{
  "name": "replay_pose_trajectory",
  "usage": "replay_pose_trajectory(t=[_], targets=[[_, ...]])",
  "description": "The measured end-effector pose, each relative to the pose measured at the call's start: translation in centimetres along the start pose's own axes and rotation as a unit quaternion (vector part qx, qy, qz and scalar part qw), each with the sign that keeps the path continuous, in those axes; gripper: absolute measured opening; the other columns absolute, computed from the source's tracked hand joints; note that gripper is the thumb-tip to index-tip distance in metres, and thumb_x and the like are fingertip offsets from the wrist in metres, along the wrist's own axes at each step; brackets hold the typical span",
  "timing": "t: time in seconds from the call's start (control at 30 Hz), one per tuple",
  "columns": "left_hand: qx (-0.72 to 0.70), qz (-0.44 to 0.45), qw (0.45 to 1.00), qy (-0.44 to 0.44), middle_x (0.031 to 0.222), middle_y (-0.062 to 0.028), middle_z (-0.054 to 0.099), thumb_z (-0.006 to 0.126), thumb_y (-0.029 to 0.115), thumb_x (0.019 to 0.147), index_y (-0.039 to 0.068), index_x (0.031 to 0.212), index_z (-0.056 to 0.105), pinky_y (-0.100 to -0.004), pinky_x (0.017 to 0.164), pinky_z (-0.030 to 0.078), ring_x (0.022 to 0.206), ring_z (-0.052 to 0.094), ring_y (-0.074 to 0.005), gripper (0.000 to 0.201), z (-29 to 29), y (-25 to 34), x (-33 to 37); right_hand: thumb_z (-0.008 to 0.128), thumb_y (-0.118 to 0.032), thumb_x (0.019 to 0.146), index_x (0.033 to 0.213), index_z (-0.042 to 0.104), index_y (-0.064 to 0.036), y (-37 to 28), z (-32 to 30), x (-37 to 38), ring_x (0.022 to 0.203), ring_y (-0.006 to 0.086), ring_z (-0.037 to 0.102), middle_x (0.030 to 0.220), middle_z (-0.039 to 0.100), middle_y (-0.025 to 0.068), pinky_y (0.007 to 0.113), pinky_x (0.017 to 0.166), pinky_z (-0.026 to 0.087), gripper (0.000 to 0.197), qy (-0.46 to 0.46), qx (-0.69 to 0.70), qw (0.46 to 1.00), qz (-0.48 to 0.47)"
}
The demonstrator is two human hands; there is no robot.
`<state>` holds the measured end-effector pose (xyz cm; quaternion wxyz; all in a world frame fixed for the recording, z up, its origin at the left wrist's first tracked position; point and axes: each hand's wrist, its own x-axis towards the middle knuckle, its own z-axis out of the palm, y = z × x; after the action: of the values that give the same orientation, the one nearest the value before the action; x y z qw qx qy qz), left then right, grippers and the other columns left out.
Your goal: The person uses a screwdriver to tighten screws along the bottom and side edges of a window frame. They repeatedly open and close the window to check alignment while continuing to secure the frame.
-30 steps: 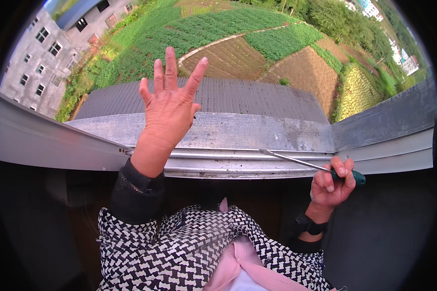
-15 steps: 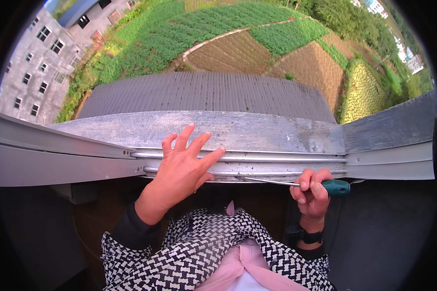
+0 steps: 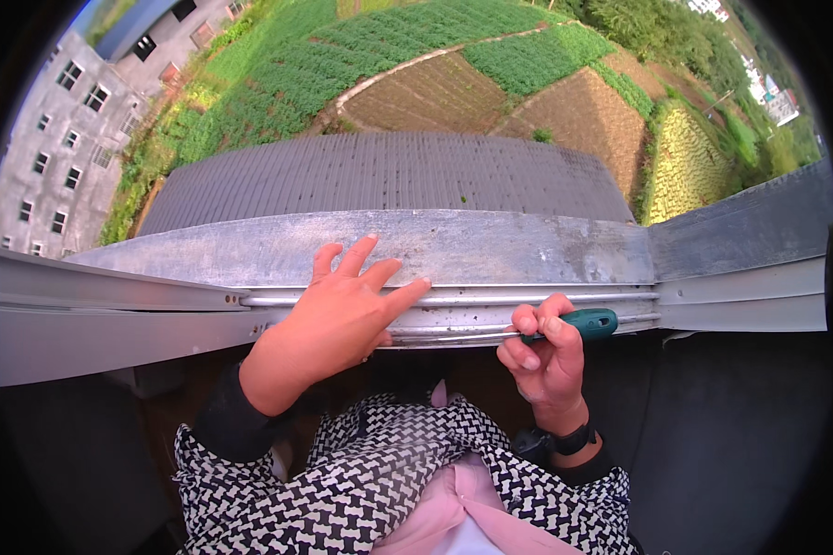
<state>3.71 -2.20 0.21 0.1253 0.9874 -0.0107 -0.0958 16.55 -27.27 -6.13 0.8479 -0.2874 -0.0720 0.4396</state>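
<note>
A screwdriver with a dark green handle is gripped by my right hand, the handle's end pointing right. Its thin metal shaft runs left, low along the metal window track, and the tip is hidden near my left hand. Palm down, my left hand lies over the left part of the track with its fingers spread. Those fingertips reach toward the grey outer sill. Dark specks of dirt show between the rails.
Light grey frame pieces flank the opening, on the left and on the right. Beyond the sill, a corrugated grey roof lies below. Fields and a grey building are farther off. Dark wall surfaces are below the track.
My right hand has moved left with the screwdriver, sliding its shaft along the track toward my left hand. My left hand stays spread on the track, and the whole view has shifted slightly.
</note>
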Motion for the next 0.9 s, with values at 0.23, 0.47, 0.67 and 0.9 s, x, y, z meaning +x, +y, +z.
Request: replay_pose_trajectory(t=[0.23, 0.47, 0.67, 0.9], targets=[[0.188, -0.147, 0.882, 0.407, 0.146, -0.0094, 0.054, 0.072, -0.001, 0.081, 0.021, 0.134, 0.068, -0.0495, 0.113, 0.029, 0.142, 0.041, -0.0365, 0.057, -3.9, 0.0, -0.7, 0.053, -0.018, 0.102, 0.095, 0.048, -0.0143, -3.5, 0.7, 0.9, 0.063, 0.0133, 0.051, 0.103, 0.061, 0.0062, 0.028, 0.056, 0.041, 0.010, -0.032, -0.102, 0.973, -0.207], [0.023, -0.079, 0.972, 0.222, 0.141, -0.0077, 0.056, 0.076, 0.008, 0.076, 0.021, 0.119, 0.074, -0.0538, 0.110, 0.028, 0.140, 0.041, -0.0357, 0.045, 2.3, 1.5, -3.1, 0.064, -0.014, 0.096, 0.091, 0.049, -0.0087, -4.8, -0.7, -2.4, 0.053, 0.0119, 0.047, 0.089, 0.061, 0.0143, 0.028, 0.050, 0.044, 0.016, -0.096, -0.167, 0.975, -0.107], [0.045, -0.064, 0.983, 0.166, 0.145, -0.0073, 0.054, 0.087, 0.014, 0.070, 0.024, 0.128, 0.069, -0.0565, 0.110, 0.027, 0.143, 0.038, -0.0363, 0.061, 3.8, 0.4, -2.9, 0.062, -0.009, 0.095, 0.091, 0.051, -0.0058, -1.5, -0.9, -1.6, 0.058, 0.0141, 0.052, 0.093, 0.063, 0.0176, 0.030, 0.054, 0.048, 0.012, -0.091, -0.203, 0.970, -0.100], [0.017, -0.070, 0.993, 0.092, 0.145, -0.0076, 0.055, 0.088, 0.018, 0.069, 0.026, 0.132, 0.065, -0.0569, 0.111, 0.027, 0.143, 0.038, -0.0382, 0.067, 2.5, -0.2, -1.8, 0.060, -0.006, 0.097, 0.094, 0.052, -0.0067, 1.5, 0.0, -0.5, 0.066, 0.0148, 0.055, 0.100, 0.062, 0.0166, 0.032, 0.061, 0.050, 0.008, -0.112, -0.132, 0.983, -0.055]])
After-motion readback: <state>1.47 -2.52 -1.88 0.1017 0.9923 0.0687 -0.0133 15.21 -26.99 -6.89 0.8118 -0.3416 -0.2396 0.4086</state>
